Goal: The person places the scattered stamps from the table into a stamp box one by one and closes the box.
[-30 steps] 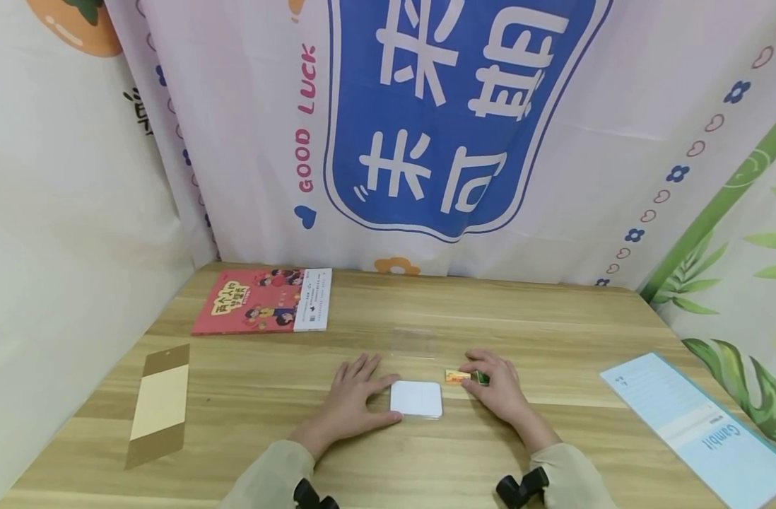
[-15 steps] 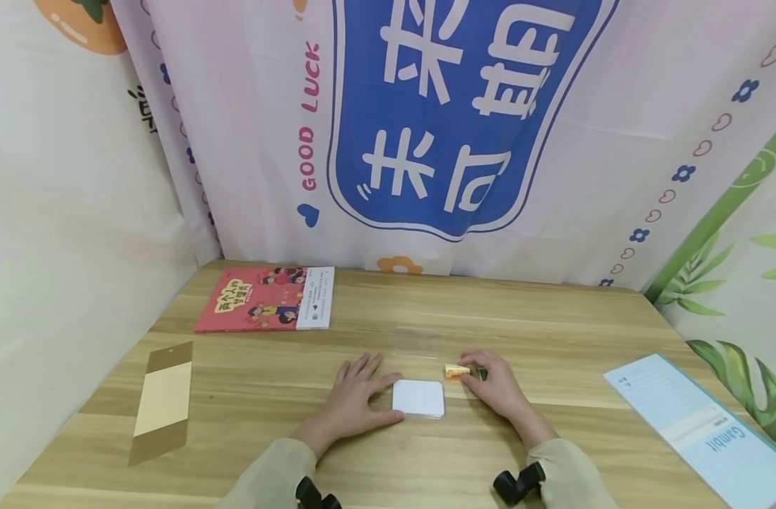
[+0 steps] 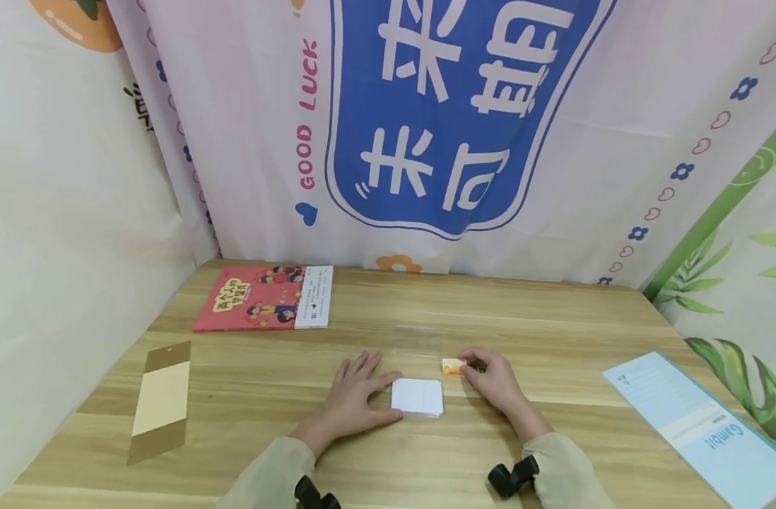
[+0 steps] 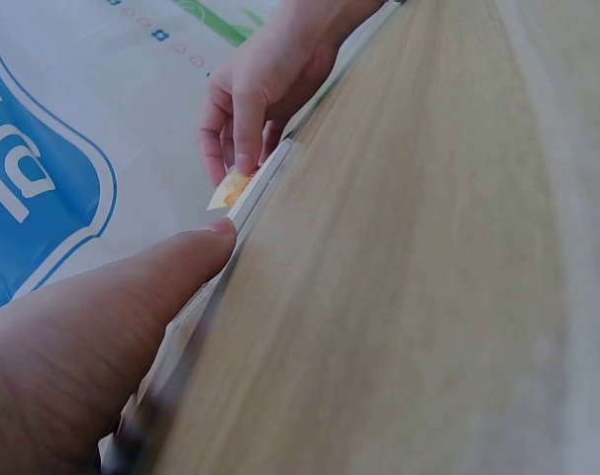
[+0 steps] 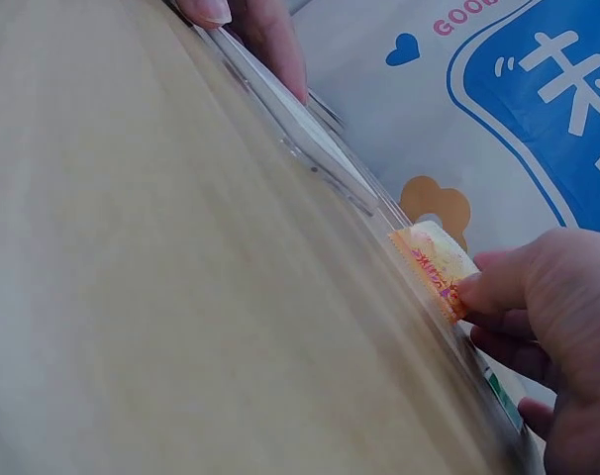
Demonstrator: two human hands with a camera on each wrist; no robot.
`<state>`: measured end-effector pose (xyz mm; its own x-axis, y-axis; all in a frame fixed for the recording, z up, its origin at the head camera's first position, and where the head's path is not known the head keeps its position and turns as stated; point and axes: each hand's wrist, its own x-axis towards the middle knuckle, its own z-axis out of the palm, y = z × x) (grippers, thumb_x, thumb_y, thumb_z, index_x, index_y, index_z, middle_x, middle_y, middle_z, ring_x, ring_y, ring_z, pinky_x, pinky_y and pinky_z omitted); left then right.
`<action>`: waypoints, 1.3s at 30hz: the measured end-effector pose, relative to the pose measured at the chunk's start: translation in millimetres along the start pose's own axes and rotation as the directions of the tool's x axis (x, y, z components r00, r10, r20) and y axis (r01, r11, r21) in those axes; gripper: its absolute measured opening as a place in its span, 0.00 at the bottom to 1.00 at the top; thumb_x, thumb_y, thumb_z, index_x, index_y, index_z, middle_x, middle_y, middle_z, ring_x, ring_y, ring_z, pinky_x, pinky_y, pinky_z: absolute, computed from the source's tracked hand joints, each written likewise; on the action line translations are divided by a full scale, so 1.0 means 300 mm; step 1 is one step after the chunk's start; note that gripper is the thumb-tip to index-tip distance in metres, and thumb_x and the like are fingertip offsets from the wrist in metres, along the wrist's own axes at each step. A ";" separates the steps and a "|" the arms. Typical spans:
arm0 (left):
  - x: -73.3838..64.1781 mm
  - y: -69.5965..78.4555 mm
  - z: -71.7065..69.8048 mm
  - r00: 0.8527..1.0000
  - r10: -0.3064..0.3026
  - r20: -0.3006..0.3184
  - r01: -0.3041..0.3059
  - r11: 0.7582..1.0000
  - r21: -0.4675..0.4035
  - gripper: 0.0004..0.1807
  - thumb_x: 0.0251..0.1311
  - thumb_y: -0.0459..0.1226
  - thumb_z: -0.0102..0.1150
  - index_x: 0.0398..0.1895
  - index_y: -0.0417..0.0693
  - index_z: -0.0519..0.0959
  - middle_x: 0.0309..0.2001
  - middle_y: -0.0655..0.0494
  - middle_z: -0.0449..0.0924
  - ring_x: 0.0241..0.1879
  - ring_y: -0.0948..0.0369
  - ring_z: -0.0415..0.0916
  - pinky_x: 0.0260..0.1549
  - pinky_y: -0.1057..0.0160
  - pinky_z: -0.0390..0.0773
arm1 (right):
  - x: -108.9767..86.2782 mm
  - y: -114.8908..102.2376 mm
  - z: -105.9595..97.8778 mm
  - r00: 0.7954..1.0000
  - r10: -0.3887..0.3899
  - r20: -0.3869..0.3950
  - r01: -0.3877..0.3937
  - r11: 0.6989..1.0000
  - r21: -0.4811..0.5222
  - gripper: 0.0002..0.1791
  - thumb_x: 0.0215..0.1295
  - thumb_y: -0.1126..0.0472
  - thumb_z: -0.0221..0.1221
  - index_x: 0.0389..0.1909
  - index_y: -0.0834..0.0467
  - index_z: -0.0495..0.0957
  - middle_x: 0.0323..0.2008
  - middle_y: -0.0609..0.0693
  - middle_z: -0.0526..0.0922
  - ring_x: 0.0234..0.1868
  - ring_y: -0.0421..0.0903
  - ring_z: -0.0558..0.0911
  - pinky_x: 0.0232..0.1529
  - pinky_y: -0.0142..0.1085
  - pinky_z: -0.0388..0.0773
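Observation:
In the head view my right hand (image 3: 492, 378) pinches a small orange and yellow stamp-like piece (image 3: 453, 367) between thumb and fingers. The right wrist view shows serrated edges on that orange and yellow piece (image 5: 434, 267). A small green item (image 5: 498, 396) lies under the right hand, mostly hidden. To the left, a white rectangular card in a clear plastic case (image 3: 417, 396) lies flat on the table. My left hand (image 3: 355, 399) rests with spread, fairly straight fingers, its thumb and index finger touching the case's left corners.
Behind the case lies a clear plastic piece (image 3: 415, 341). A red book (image 3: 254, 298) is at the back left, and a brown and cream card (image 3: 162, 401) at the left. A light blue pad marked "Gambit" (image 3: 700, 424) lies at the right of the wooden table (image 3: 521, 311).
My right hand has moved slightly left and back with the orange and yellow piece, whose near edge tilted up and then levelled. The left hand and the white card have stayed put.

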<state>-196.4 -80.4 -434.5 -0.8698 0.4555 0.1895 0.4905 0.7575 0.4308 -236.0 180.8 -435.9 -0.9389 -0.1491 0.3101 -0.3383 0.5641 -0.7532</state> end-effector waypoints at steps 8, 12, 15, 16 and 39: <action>-0.001 -0.006 0.004 1.000 0.005 -0.009 -0.005 1.000 0.000 0.36 0.42 0.65 0.50 0.55 0.59 0.69 0.62 0.43 0.52 0.61 0.45 0.43 0.55 0.42 0.37 | 0.015 -0.004 -0.002 0.998 0.059 0.008 -0.059 0.998 -0.005 0.08 0.49 0.71 0.59 0.33 0.61 0.79 0.27 0.49 0.77 0.31 0.44 0.74 0.34 0.37 0.71; -0.001 -0.006 0.004 1.000 0.002 -0.006 -0.002 1.000 -0.004 0.36 0.42 0.65 0.50 0.55 0.59 0.69 0.63 0.44 0.51 0.61 0.46 0.42 0.55 0.43 0.37 | 0.027 -0.018 -0.014 0.996 0.084 0.004 -0.084 0.996 0.016 0.08 0.50 0.70 0.58 0.33 0.62 0.79 0.27 0.50 0.78 0.31 0.45 0.74 0.34 0.36 0.71; 0.000 -0.006 0.003 1.000 0.002 -0.005 -0.002 1.000 -0.002 0.36 0.43 0.65 0.50 0.55 0.59 0.69 0.63 0.44 0.51 0.61 0.46 0.42 0.55 0.43 0.37 | 0.037 -0.034 -0.019 0.996 0.093 0.007 -0.093 0.995 0.029 0.08 0.51 0.70 0.58 0.33 0.62 0.79 0.26 0.49 0.77 0.30 0.44 0.74 0.34 0.36 0.71; 0.000 -0.005 0.002 1.000 0.003 -0.005 -0.003 1.000 -0.002 0.36 0.43 0.65 0.50 0.55 0.59 0.69 0.63 0.44 0.51 0.61 0.46 0.42 0.55 0.43 0.37 | 0.040 -0.040 -0.019 0.996 0.093 0.008 -0.093 0.995 0.039 0.07 0.50 0.70 0.59 0.33 0.62 0.79 0.25 0.49 0.77 0.30 0.44 0.74 0.33 0.36 0.71; 0.002 0.002 -0.005 1.000 -0.005 -0.002 0.005 1.000 -0.004 0.36 0.42 0.64 0.51 0.54 0.60 0.70 0.62 0.44 0.52 0.61 0.45 0.43 0.54 0.42 0.38 | -0.051 -0.175 0.126 0.978 0.082 0.190 -0.131 0.955 0.265 0.05 0.51 0.69 0.58 0.30 0.63 0.78 0.21 0.49 0.74 0.25 0.43 0.70 0.26 0.29 0.68</action>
<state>-196.8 -80.5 -432.8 -0.8722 0.4510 0.1895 0.4863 0.7574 0.4356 -206.4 122.9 -423.0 -0.9582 -0.2539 0.1317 -0.2166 0.3436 -0.9138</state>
